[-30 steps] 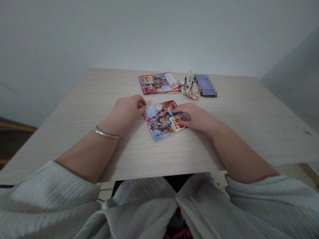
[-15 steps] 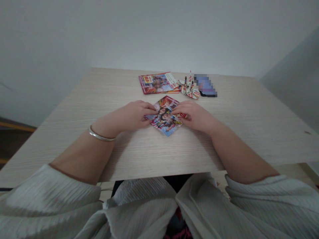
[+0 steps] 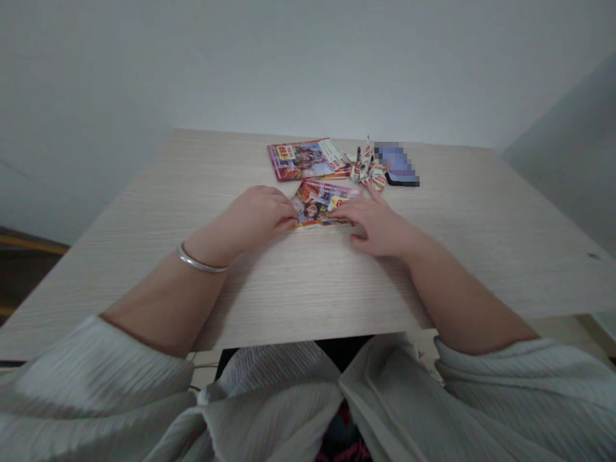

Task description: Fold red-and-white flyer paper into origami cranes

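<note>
A colourful printed paper sheet, folded, lies on the table in front of me with a straight near edge. My left hand pinches its left end between thumb and fingers. Over the right part of the sheet, my right hand rests with fingers stretched out and its thumb apart on the tabletop. The fingers cover some of the sheet's right side.
Behind the sheet lies a stack of printed leaflets. To its right stands a folded paper crane, touching or close to a phone. The pale wooden table meets a wall at the back.
The sheet has gone from a diamond with a point towards me to a flatter shape with a straight near edge. My right hand has opened and its fingers have spread.
</note>
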Available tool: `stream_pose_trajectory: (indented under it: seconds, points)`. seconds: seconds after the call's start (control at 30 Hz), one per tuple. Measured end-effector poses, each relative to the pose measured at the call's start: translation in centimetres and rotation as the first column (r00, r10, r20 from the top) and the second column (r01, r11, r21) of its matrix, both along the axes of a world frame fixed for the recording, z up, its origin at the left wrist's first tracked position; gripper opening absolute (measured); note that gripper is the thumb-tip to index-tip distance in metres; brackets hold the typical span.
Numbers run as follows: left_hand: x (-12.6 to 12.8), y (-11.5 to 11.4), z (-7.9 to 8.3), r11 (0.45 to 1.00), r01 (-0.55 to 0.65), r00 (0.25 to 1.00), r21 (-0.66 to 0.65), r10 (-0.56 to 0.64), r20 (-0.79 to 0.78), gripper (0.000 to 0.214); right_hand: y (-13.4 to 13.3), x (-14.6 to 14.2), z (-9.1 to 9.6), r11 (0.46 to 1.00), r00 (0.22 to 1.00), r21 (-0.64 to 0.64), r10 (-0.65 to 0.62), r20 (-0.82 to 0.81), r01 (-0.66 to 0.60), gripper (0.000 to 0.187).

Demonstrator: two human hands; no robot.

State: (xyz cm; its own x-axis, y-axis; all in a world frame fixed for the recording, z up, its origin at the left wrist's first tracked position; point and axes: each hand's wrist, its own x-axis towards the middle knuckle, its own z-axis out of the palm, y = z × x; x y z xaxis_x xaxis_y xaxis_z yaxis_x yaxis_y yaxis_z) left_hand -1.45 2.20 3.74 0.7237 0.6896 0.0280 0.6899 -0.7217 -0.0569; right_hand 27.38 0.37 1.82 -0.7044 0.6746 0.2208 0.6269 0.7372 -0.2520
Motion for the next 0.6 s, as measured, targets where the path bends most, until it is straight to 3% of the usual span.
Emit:
stream_pose_trajectory:
  seconds: [0.1,0.2,0.3,0.43,0.6]
  points:
    - [0.6,-0.4,0.1,0.997,-0.066,0.997,-0.039,0.067,0.026,0.036,0.5,-0.3,-0.4,0.999,0.999,-0.007,-0.054,0.000,0.054,0.023]
    - [1.0,-0.7,0.1,0.992,-0.109,0.991,-0.060,0.114,0.074,0.034,0.9,-0.3,-0.6,0.993,0.993,0.001,-0.117,0.019,0.117,0.030]
    - [1.0,-0.7,0.1,0.997,-0.065,0.995,-0.035,0.068,0.080,0.033,1.1,0.2,-0.9,0.992,0.993,0.045,-0.116,-0.018,0.117,0.020]
    - [0.8,-0.6,-0.1,0.999,0.038,0.995,0.006,-0.038,0.095,0.036,1.5,1.4,-1.4,0.993,0.991,0.017,-0.113,-0.067,0.115,0.044]
    - [1.3,-0.9,-0.9,0.992,0.123,0.966,-0.019,-0.116,0.230,0.048,2.1,1.8,-1.8,0.988,0.984,-0.045,-0.150,-0.099,0.146,0.063]
